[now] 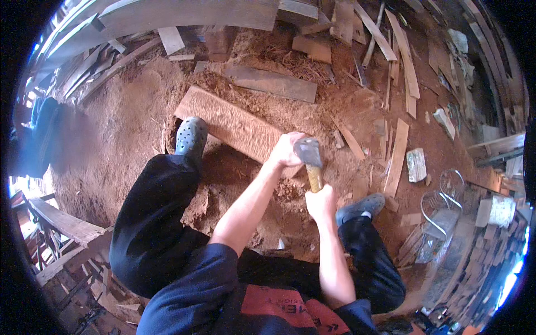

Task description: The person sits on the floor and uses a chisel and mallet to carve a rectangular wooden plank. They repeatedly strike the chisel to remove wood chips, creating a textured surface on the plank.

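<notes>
A thick wooden plank (237, 124) with a rippled, rough-cut top lies slantwise on the ground, its near right end close to my hands. My left hand (287, 149) is closed at that end; its fingers are partly hidden, so what they hold does not show. In my right hand (321, 202) is the yellowish handle of a short tool with a broad grey metal head (308, 152). Whether it is a hatchet or a hammer I cannot tell. The head overlaps the left hand's right side in the picture. My left clog (191, 137) presses against the plank's left part.
Reddish, chip-strewn earth surrounds the plank. A flat board (273, 82) lies just beyond it. Loose strips (397, 156) and a whitish block (416, 165) lie to the right, near my right clog (360, 209). A bent wire (441, 215) and a wooden frame (70, 223) stand at the sides.
</notes>
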{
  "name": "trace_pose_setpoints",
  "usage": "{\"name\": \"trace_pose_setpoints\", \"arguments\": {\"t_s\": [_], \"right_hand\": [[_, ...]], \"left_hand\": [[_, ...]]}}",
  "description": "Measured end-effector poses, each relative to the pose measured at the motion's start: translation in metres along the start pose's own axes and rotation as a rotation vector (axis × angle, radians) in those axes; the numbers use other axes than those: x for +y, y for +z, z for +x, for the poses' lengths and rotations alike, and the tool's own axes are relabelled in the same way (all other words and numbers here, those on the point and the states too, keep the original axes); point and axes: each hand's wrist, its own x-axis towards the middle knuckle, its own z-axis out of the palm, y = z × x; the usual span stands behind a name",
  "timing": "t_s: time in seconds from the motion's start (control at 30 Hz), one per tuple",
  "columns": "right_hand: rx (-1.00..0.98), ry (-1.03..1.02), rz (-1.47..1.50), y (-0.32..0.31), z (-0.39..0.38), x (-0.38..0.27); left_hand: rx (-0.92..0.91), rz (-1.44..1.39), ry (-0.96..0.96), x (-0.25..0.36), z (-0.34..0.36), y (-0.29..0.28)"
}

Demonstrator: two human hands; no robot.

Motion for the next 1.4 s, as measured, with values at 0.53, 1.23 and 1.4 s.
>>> {"name": "trace_pose_setpoints", "arguments": {"t_s": [0.53,1.23,1.4], "right_hand": [[-0.225,0.329,-0.106,0.019,-0.024,0.044],[-0.514,0.433,-0.174,0.102,-0.008,0.14],[-0.65,0.607,-0.072,0.071,-0.003,0.089]], "left_hand": [[0.027,0.019,0.237,-0.023,-0.015,0.001],[0.456,-0.54,-0.346,-0.019,0.021,-0.034],[0.487,-0.622,-0.399,-0.022,0.02,-0.037]]}}
